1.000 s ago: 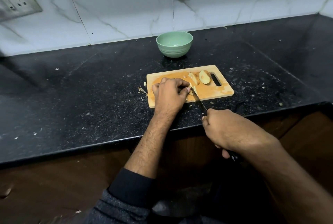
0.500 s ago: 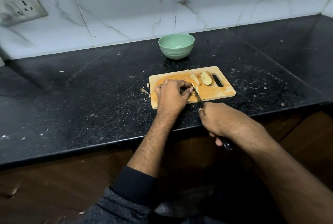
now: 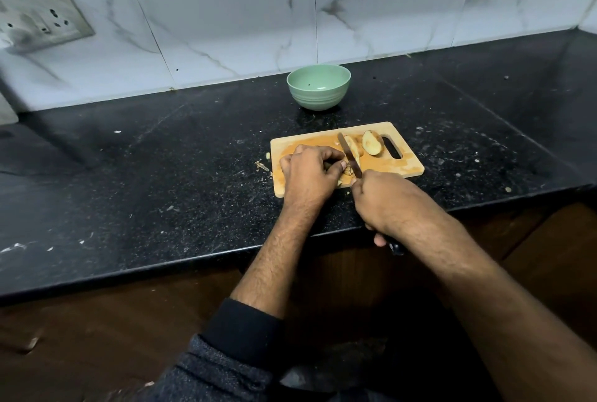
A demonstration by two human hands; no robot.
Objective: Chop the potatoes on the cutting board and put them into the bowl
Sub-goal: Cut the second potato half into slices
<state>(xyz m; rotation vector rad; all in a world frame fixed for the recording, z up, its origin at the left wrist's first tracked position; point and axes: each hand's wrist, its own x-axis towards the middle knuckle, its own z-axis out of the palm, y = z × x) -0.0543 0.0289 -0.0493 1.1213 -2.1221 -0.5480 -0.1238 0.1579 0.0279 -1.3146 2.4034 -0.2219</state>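
Observation:
A wooden cutting board (image 3: 405,166) lies on the black counter. My left hand (image 3: 308,172) presses a potato piece (image 3: 348,170) down on the board, and the fingers hide most of it. My right hand (image 3: 386,199) grips a knife (image 3: 348,155) whose blade crosses the board just right of my left fingers. A potato half (image 3: 371,143) and a slice (image 3: 352,147) lie near the board's handle slot. The green bowl (image 3: 318,86) stands behind the board with nothing visible inside but a speck.
The black granite counter (image 3: 161,175) carries scattered crumbs and peel bits (image 3: 262,166) left of the board. A white marble-tiled wall (image 3: 226,13) with a socket plate (image 3: 38,7) rises behind. The counter's front edge runs just below my wrists.
My right hand has pushed the knife forward, so the blade reaches farther across the board. My left hand stays on the potato piece. The view has tilted slightly.

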